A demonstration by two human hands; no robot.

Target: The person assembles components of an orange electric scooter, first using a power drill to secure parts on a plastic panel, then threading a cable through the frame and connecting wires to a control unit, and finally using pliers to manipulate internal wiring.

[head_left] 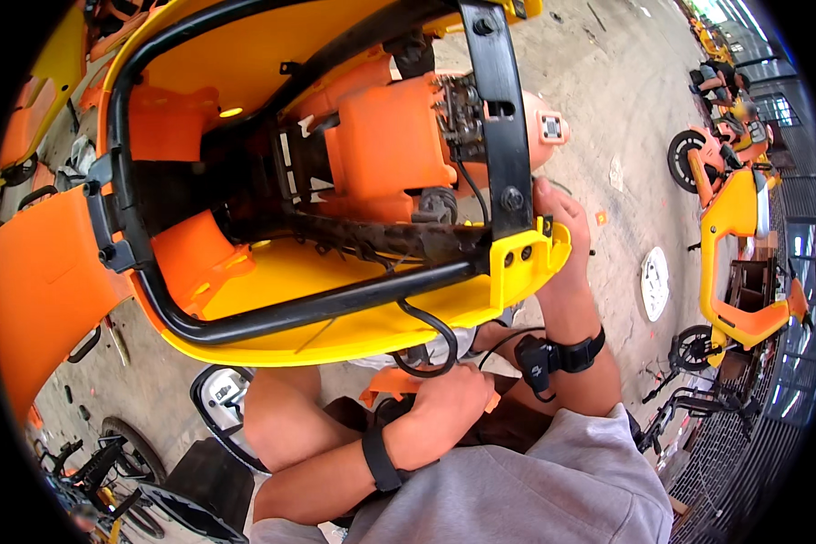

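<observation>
Where the yellow-and-orange plastic vehicle shell (290, 276) lies: upper left to centre, edged by a black tubular metal frame (335, 305).
Right hand (564, 216): beside the frame's end, right of centre; fingers partly hidden, grip cannot be told.
Left hand (453, 403): closed around a small orange plastic piece (390, 382), lower centre.

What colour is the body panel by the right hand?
The body panel is yellow; the head view shows it best.

White label (552, 127) on orange tail (538, 156): dark square code, unreadable to you
Black wrist box (536, 358): pale mark, illegible
</observation>
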